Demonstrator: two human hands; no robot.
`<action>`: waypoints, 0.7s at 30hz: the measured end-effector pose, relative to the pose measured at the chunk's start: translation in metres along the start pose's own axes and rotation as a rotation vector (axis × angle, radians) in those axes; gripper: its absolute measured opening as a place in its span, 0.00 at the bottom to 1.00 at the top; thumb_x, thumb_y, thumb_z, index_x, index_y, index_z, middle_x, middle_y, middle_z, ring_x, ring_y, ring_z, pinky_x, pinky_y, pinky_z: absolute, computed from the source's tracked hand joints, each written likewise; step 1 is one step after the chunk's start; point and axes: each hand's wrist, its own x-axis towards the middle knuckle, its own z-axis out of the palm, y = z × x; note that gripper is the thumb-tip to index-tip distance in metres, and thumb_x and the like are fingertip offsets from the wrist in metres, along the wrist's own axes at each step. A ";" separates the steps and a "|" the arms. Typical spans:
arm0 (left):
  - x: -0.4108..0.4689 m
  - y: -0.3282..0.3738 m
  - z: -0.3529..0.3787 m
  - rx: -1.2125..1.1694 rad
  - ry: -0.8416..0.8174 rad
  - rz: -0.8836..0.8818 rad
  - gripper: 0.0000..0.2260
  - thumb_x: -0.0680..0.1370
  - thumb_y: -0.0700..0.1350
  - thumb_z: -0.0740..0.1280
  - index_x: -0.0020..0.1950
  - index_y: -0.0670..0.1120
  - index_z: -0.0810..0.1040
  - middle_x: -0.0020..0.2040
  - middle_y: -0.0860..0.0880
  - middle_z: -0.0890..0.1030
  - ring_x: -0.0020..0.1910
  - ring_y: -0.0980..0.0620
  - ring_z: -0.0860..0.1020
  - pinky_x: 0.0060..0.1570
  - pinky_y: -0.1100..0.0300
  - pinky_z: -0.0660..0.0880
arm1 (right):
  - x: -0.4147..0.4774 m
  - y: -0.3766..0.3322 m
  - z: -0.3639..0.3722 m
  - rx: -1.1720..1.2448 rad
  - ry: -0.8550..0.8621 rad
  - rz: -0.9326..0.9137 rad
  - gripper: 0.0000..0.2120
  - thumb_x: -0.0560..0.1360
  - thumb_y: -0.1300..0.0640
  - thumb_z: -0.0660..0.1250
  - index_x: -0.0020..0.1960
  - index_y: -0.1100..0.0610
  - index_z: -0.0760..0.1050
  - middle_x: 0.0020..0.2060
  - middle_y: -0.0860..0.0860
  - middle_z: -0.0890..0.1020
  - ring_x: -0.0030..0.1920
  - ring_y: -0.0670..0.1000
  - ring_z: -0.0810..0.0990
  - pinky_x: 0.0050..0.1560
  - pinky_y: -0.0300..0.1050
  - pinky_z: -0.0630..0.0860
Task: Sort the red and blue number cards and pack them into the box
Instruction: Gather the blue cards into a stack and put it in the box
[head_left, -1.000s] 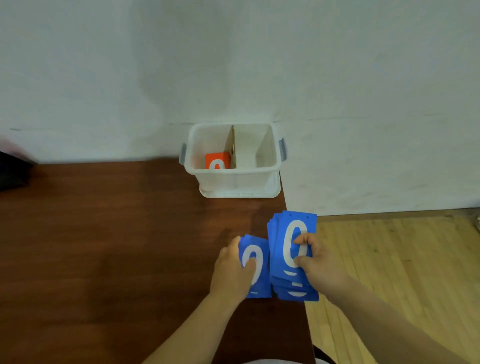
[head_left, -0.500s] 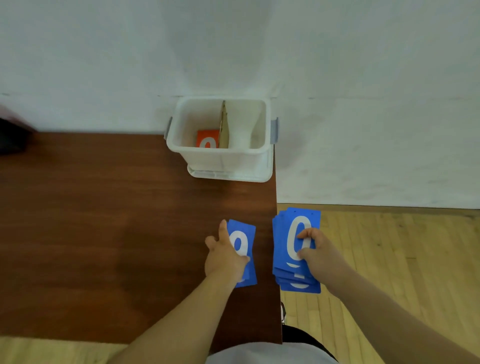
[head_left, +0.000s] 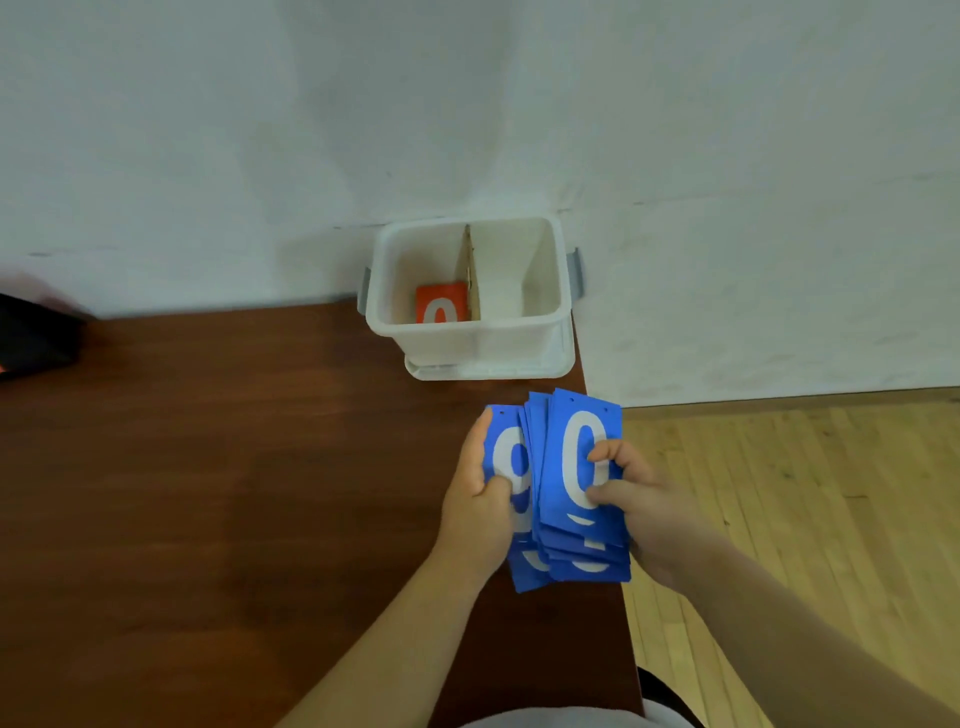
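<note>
Nearest me, two bare forearms reach out over the right edge of the brown table (head_left: 234, 493). The left hand (head_left: 478, 512) grips a blue card showing a white 9 (head_left: 506, 447), thumb curled over its face and fingers behind, with another blue edge poking out below. Overlapping it on the right, the right hand (head_left: 649, 512) clasps a fanned stack of blue cards (head_left: 556, 447) with a white 0 on top, thumb and forefinger pinching across that digit. The stack straddles the table's right edge; whether it touches the wood I cannot tell. To the right lies a pale wooden floor (head_left: 805, 519). Farther off, at the table's far right corner, stands a white plastic box (head_left: 467, 340) split by an upright cardboard divider (head_left: 469, 265). A red card (head_left: 441, 304) lies in its left compartment. A blurred dark object (head_left: 36, 338) sits at the far left, and a white wall (head_left: 467, 104) rises behind everything.
</note>
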 end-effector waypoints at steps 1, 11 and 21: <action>-0.001 0.005 -0.004 -0.024 -0.009 0.019 0.31 0.82 0.31 0.56 0.77 0.62 0.63 0.65 0.63 0.75 0.59 0.65 0.79 0.53 0.64 0.79 | 0.001 -0.001 0.008 -0.036 -0.005 -0.020 0.17 0.77 0.70 0.63 0.50 0.47 0.75 0.57 0.58 0.80 0.55 0.66 0.82 0.49 0.62 0.79; 0.005 0.029 -0.044 -0.080 -0.180 0.153 0.26 0.85 0.53 0.57 0.82 0.61 0.52 0.77 0.53 0.69 0.74 0.49 0.71 0.72 0.43 0.70 | 0.009 -0.022 0.072 -0.308 -0.098 -0.135 0.17 0.78 0.65 0.63 0.51 0.41 0.72 0.57 0.56 0.78 0.54 0.63 0.82 0.52 0.69 0.79; 0.044 0.040 -0.070 0.128 -0.120 0.178 0.42 0.81 0.33 0.64 0.81 0.65 0.46 0.74 0.57 0.71 0.71 0.57 0.74 0.69 0.47 0.74 | 0.033 -0.034 0.086 -0.249 -0.009 -0.333 0.42 0.81 0.61 0.67 0.76 0.28 0.47 0.62 0.39 0.79 0.60 0.47 0.82 0.58 0.54 0.82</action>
